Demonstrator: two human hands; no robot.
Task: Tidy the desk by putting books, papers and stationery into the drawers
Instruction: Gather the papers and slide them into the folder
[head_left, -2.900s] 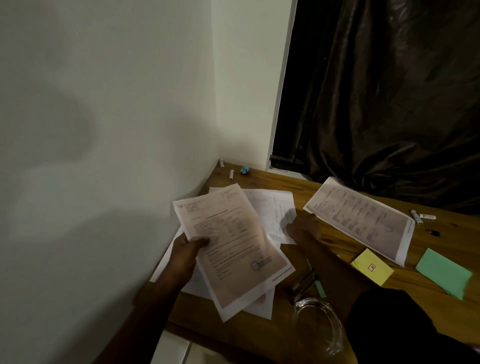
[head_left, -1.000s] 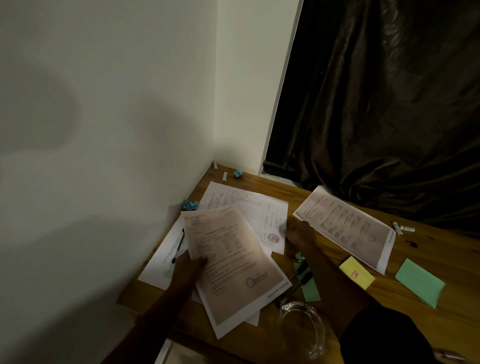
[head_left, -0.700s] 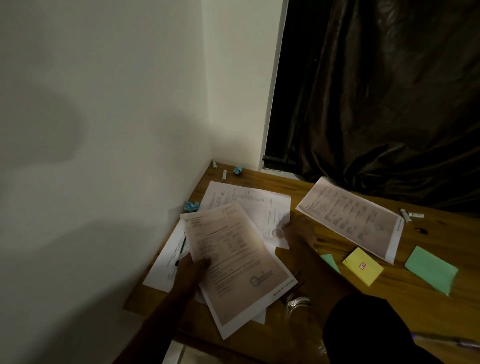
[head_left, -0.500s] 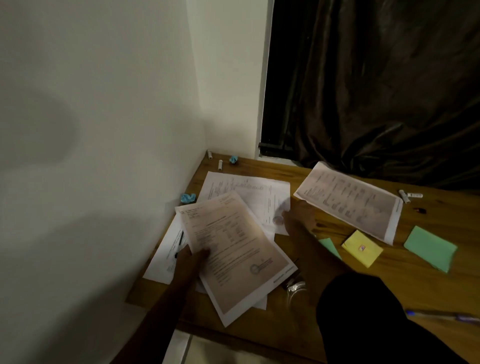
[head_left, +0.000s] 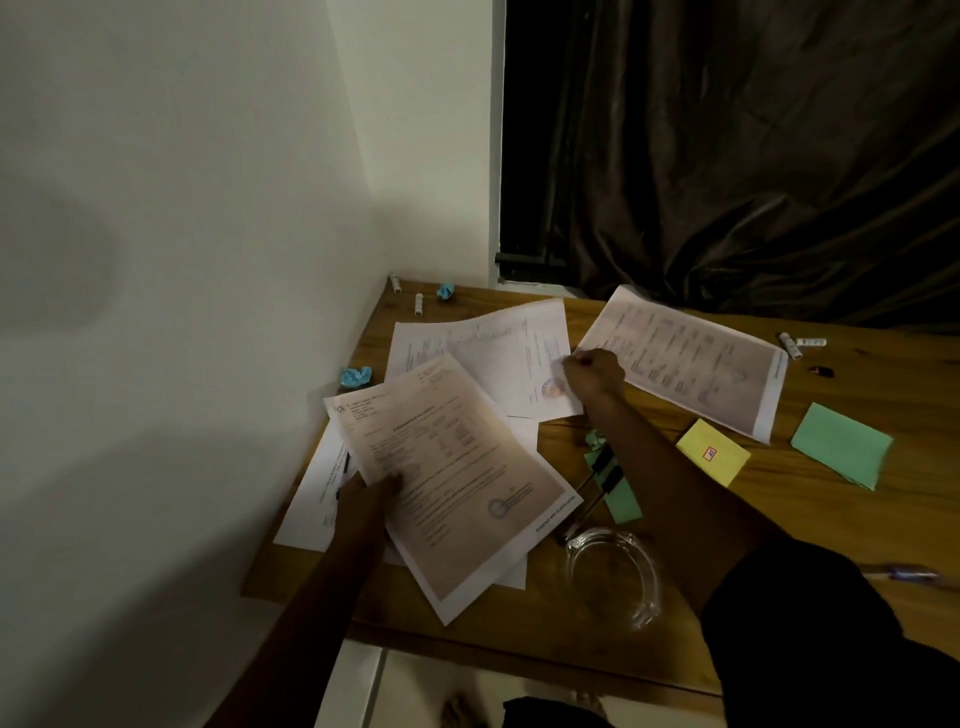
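Nearest, a glass dish (head_left: 613, 577) sits on the desk (head_left: 831, 525) by the front edge; a blue pen (head_left: 911, 576) lies off to the right, well apart; no drawer can be made out below the edge. The left hand (head_left: 371, 486) grips the top sheet (head_left: 457, 483) at its left edge, thumb on the print, same hold as half a second ago; the sheet rests over a loose pile of pages; another page (head_left: 314, 499) pokes out on the wall side. Black pens (head_left: 597, 480) lie across a green strip just right of the pile; yellow pad (head_left: 714, 457) and green pad (head_left: 841, 444) are further right, apart from each other.

Change: the right hand (head_left: 595, 371) lay flat by the stamp half a second ago; its fingers are now curled, pinching the right edge of the white sheet (head_left: 493, 353). That sheet's far edge looks bowed up off the desk; before, it lay flat.

Judgement: this is the gathering step, with the white sheet about to join the pile; nothing is stowed yet, so it is early in the task.

The third sheet (head_left: 685, 358) lies flat just beyond the right hand, untouched; it is likely next. At the far edge are blue scraps (head_left: 445, 291) and small white tubes (head_left: 418, 304); behind them hangs a dark curtain (head_left: 753, 156).
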